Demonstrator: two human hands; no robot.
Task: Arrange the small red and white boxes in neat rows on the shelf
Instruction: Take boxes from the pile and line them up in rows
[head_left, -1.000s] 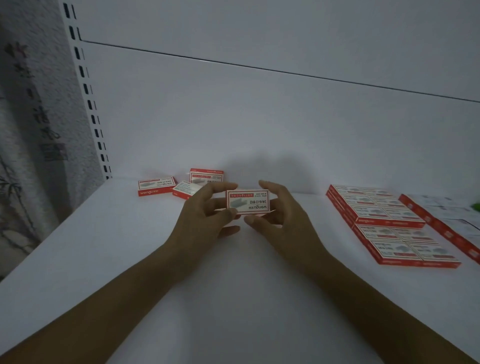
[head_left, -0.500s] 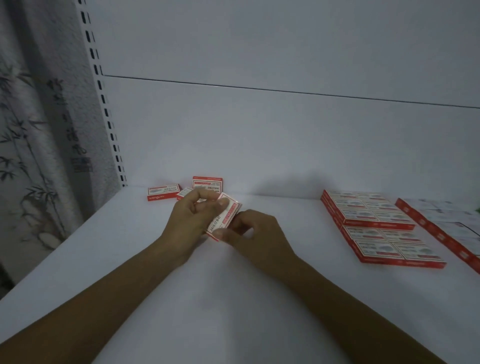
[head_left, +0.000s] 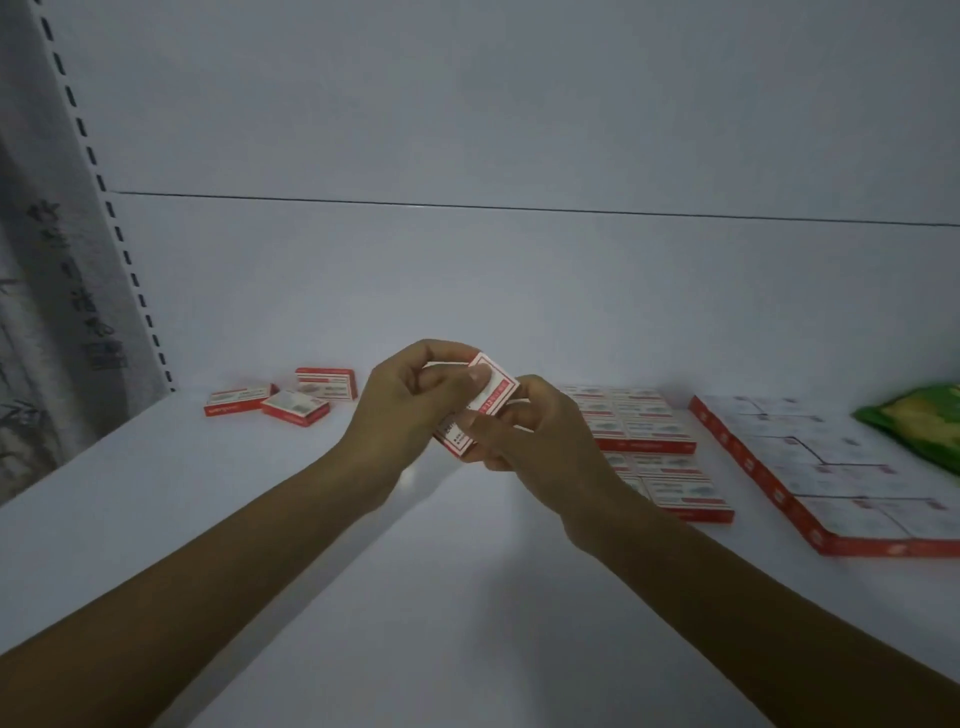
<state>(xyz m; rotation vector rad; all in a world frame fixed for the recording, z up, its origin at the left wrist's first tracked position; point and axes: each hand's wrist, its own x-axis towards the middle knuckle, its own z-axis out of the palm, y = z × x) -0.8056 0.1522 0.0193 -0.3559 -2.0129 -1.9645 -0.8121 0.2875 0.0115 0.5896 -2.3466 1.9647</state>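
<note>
Shelf (head_left: 156, 519): white, flat, closed by a white panel along its back edge.
Back left corner: three loose boxes (head_left: 295, 409), red and white, askew, close together; the rear one sits higher.
Back, right of centre: box block (head_left: 654, 431), red-edged, packed in rows, partly hidden.
Right edge: larger block (head_left: 831, 483), white tops, red sides.
Far right: green packet (head_left: 924, 426) by the larger block; contact unclear.

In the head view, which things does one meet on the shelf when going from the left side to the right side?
From the left: three loose boxes → left hand → held box → right hand → arranged small boxes → second block of boxes → green packet.
</note>
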